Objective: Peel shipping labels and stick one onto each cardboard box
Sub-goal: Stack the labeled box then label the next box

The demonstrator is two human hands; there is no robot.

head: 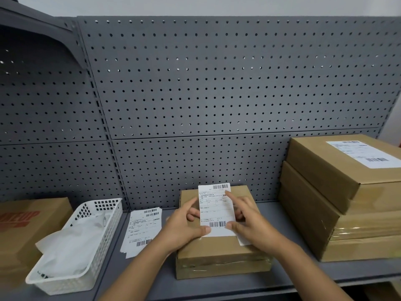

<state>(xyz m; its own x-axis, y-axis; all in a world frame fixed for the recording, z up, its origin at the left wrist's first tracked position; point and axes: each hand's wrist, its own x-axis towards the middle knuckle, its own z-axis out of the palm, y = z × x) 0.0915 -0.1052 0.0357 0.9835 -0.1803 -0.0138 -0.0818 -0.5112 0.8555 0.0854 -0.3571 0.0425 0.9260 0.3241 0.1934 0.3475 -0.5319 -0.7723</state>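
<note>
A white shipping label [216, 208] with barcodes is held upright over a flat cardboard box [219, 255] on the grey shelf. My left hand [184, 224] pinches the label's lower left edge between thumb and fingers. On the label's right side, my right hand [249, 222] has its thumb on the lower corner and its index finger stretched up the front. A strip of white backing paper [244, 240] shows under my right hand. A stack of loose labels [143, 229] lies left of the box.
Two larger cardboard boxes [347, 198] are stacked at the right, the top one bearing a label [364, 153]. A white plastic basket [76, 246] with crumpled white paper sits at the left, beside a printed cardboard box [23, 227]. A grey pegboard [217, 83] backs the shelf.
</note>
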